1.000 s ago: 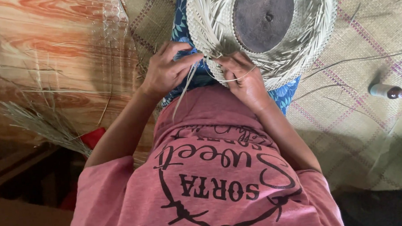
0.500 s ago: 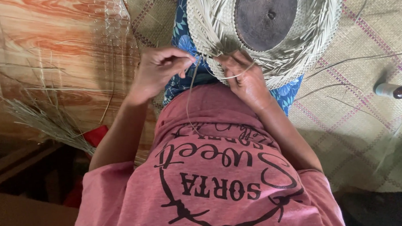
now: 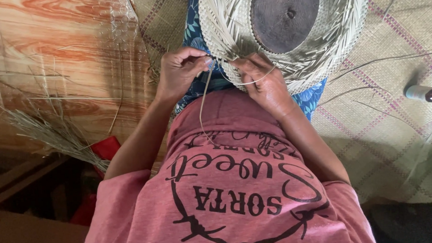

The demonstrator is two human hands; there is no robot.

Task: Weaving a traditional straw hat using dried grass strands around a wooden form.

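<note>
We have the woven straw hat (image 3: 290,47) lying brim-out on our lap, over the blue patterned cloth (image 3: 194,38), with the dark round wooden block (image 3: 284,18) sitting in its crown. The loose straw strand (image 3: 205,105) that half a second ago curved off to the side now hangs straight down from the brim edge over our pink shirt (image 3: 228,193), and our left hand (image 3: 181,72) has shifted closer to the brim; we judge that a strand has just been drawn through and pulled snug. The fingers (image 3: 202,59) of that hand are curled shut, pinching the strand at the brim. Our right hand (image 3: 262,84) rests on the brim's edge, its fingers bent and pressing the weave, a thin strand looped across them. Beyond lie the woven floor mat (image 3: 392,110), a small bottle (image 3: 423,94), and a bundle of loose straw (image 3: 49,132) on the wooden floor (image 3: 55,45).
</note>
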